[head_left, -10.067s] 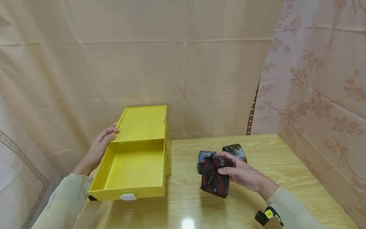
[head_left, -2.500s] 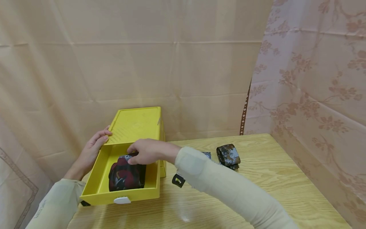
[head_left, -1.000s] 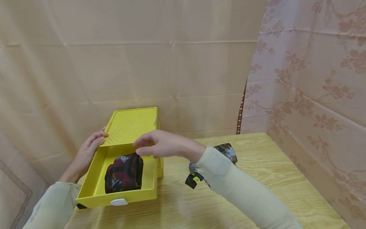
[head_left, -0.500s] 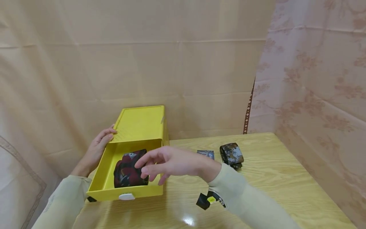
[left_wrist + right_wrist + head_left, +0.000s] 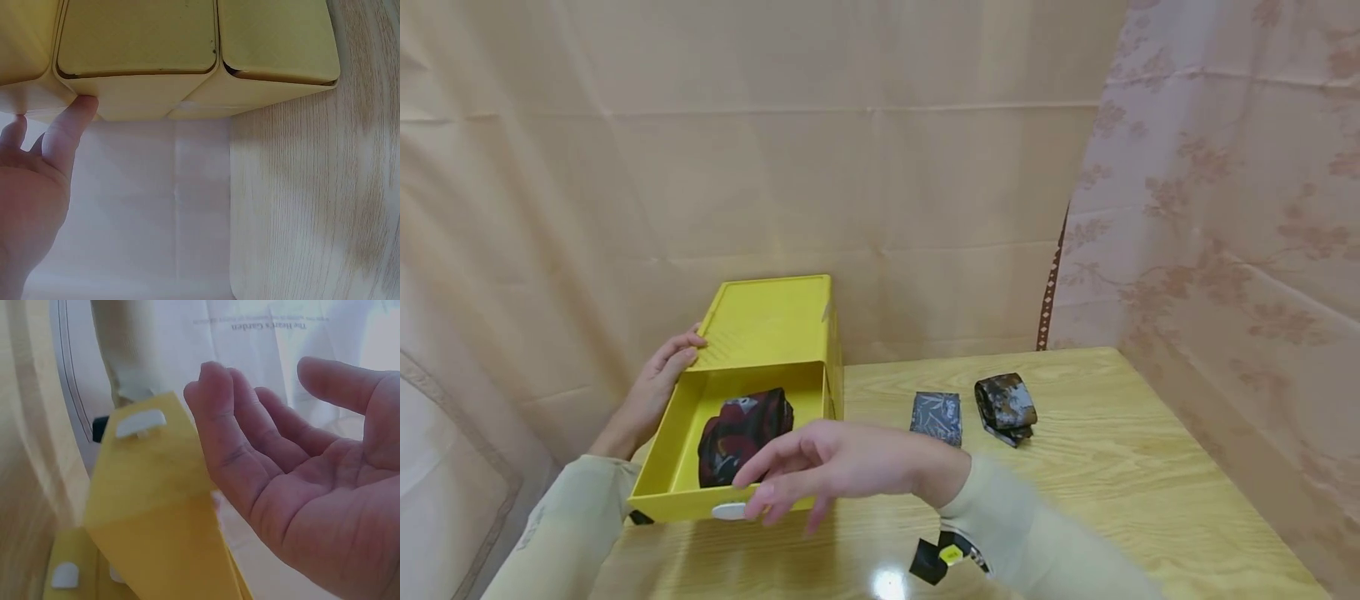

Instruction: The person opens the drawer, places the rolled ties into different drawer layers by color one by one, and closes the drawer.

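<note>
A yellow drawer cabinet [image 5: 767, 321] stands on the table with its top drawer [image 5: 677, 502] pulled out. Inside the drawer lies a rolled dark red and black patterned cloth [image 5: 741, 437]. My left hand [image 5: 655, 387] rests against the cabinet's left side, fingertips at its upper edge; in the left wrist view the left hand [image 5: 34, 200] touches a yellow edge. My right hand [image 5: 850, 462] is in front of the drawer, near its white handle [image 5: 728, 511], partly hiding the drawer front. In the right wrist view the right hand [image 5: 300, 469] holds nothing, fingers loosely bent.
A folded grey patterned cloth [image 5: 936, 417] and a rolled brown-grey patterned cloth [image 5: 1006, 404] lie on the wooden table [image 5: 1112, 458], right of the cabinet. Beige curtain [image 5: 880, 183] hangs behind. More drawers with white handles [image 5: 65, 575] show below in the right wrist view.
The dark red cloth was carried from the table into the drawer and let go. My right hand has since drawn back and lowered toward the drawer's front. The left hand stays at the cabinet.
</note>
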Tool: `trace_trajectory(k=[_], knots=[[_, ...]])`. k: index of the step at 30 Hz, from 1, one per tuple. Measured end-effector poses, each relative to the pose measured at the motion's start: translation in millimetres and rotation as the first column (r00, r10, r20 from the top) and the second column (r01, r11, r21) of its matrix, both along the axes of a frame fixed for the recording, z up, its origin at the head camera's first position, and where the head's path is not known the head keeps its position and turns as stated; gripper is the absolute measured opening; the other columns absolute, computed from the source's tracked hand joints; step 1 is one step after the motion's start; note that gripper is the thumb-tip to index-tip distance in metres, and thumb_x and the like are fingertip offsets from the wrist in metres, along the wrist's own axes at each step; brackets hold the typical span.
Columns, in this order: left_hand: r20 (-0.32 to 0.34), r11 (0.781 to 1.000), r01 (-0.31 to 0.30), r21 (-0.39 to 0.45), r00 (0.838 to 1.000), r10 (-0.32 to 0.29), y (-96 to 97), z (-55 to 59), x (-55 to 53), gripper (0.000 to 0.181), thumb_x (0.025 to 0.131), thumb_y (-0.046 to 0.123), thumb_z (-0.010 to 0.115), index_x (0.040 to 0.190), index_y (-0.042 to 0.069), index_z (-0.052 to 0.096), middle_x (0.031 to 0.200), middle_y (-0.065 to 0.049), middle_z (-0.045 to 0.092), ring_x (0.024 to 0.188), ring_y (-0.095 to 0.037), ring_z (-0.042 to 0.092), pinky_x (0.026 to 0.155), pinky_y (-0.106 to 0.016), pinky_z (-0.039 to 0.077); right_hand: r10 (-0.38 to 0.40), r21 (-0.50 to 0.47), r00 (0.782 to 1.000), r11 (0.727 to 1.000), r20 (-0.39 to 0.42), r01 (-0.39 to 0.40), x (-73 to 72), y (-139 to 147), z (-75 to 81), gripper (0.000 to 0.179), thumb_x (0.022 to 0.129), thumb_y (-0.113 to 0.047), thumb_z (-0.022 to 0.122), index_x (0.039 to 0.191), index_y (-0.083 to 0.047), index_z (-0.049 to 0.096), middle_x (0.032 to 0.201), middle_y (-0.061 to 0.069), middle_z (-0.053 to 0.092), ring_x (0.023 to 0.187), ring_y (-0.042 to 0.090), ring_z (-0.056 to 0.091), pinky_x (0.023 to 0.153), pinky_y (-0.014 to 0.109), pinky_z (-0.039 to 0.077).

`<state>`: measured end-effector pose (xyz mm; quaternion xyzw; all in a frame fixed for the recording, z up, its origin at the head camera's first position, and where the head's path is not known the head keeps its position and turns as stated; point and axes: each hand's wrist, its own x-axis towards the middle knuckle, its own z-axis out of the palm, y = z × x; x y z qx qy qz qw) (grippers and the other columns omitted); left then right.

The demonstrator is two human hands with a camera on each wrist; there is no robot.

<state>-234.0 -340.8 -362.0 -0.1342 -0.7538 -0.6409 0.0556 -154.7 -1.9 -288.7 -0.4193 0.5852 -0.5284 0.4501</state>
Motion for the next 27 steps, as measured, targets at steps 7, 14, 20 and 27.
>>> trace_trajectory(k=[7, 14, 20, 27], knots=[[0.021, 0.999, -0.008, -0.038, 1.0, 0.009, -2.6, -0.3, 2.1, 0.025, 0.11, 0.034, 0.044, 0.125, 0.016, 0.054, 0.169, -0.013, 0.007, 0.153, -0.039, 0.005, 0.089, -0.017, 0.049, 0.087, -0.016, 0.994, 0.996, 0.071, -0.086, 8.1, -8, -9.6, 0.037, 0.11, -0.011, 0.041, 0.144, 0.003, 0.047, 0.137, 0.017, 0.061, 0.113, 0.011, 0.065, 0.09, 0.039, 0.056], [0.018, 1.0, -0.014, -0.005, 1.0, 0.014, -1.2, 0.7, -0.9, 0.023, 0.11, 0.032, 0.046, 0.124, 0.016, 0.055, 0.169, -0.014, 0.008, 0.153, -0.036, 0.006, 0.09, -0.015, 0.048, 0.15, -0.051, 0.976, 0.988, 0.156, -0.143, 16.8, -15, -22.4, 0.042, 0.113, -0.015, 0.029, 0.15, 0.001, 0.039, 0.149, 0.022, 0.049, 0.126, 0.011, 0.058, 0.099, 0.038, 0.051], [0.006, 1.0, -0.006, 0.014, 1.0, 0.006, 0.8, 1.1, -2.3, 0.022, 0.11, 0.03, 0.046, 0.123, 0.016, 0.056, 0.168, -0.015, 0.009, 0.153, -0.036, 0.005, 0.091, -0.015, 0.048, 0.175, -0.013, 0.948, 0.984, 0.265, -0.178, 24.0, -21, -39.9, 0.046, 0.114, -0.02, 0.021, 0.153, 0.001, 0.034, 0.151, 0.029, 0.041, 0.126, 0.012, 0.058, 0.099, 0.036, 0.05], [0.006, 1.0, -0.002, 0.015, 1.0, 0.002, -0.8, 1.6, -1.1, 0.023, 0.11, 0.032, 0.046, 0.122, 0.015, 0.055, 0.169, -0.014, 0.007, 0.153, -0.038, 0.004, 0.09, -0.017, 0.049, 0.147, 0.015, 0.945, 0.987, 0.292, -0.158, 27.5, -29, -65.3, 0.047, 0.114, -0.027, 0.021, 0.155, -0.007, 0.032, 0.152, 0.025, 0.042, 0.122, 0.01, 0.059, 0.097, 0.033, 0.051]])
